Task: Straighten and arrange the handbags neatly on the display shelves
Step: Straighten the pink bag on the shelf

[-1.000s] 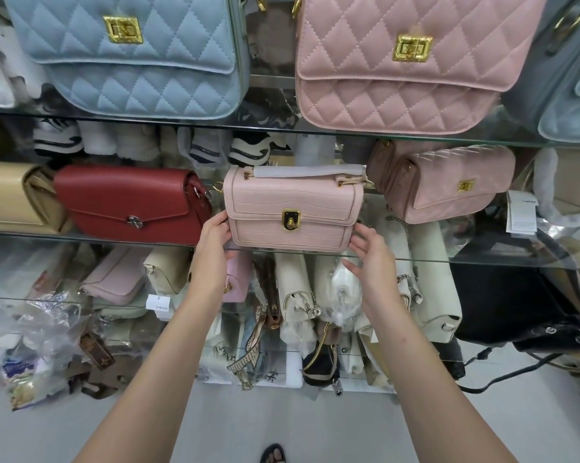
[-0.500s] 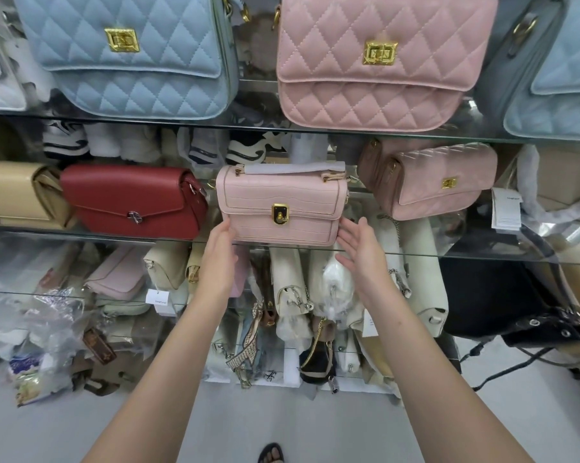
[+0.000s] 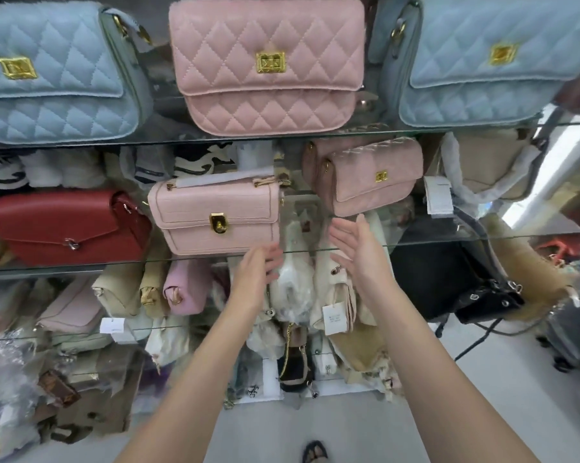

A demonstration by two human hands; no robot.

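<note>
"Where is the pink clasp bag point(image 3: 215, 215) sitting?"

"Upright on the glass shelf point(image 3: 81, 267), with its front and gold clasp facing us. The red bag point(image 3: 64, 225) is just to its left, almost touching. I'd guess it's squared up like that so it reads cleanly from the aisle."

"And the hands?"

"The left hand point(image 3: 258, 272) is just under the clasp bag's lower right corner. Its fingers are loosely straight and it grips nothing. They're blurred, so I can't tell whether the tips touch the bag. The right hand point(image 3: 358, 252) is further right of the bag, apart from it, with the palm turned inward and the fingers spread, and it's empty too."

"Why are they open like that?"

"That's only my reading. The small quilted bag point(image 3: 372, 178), up and to the right of the clasp bag, sits skewed with one end swung toward us. Two flat palms facing each other look ready to take a bag by its sides, and that one looks the likeliest to need it."
</note>
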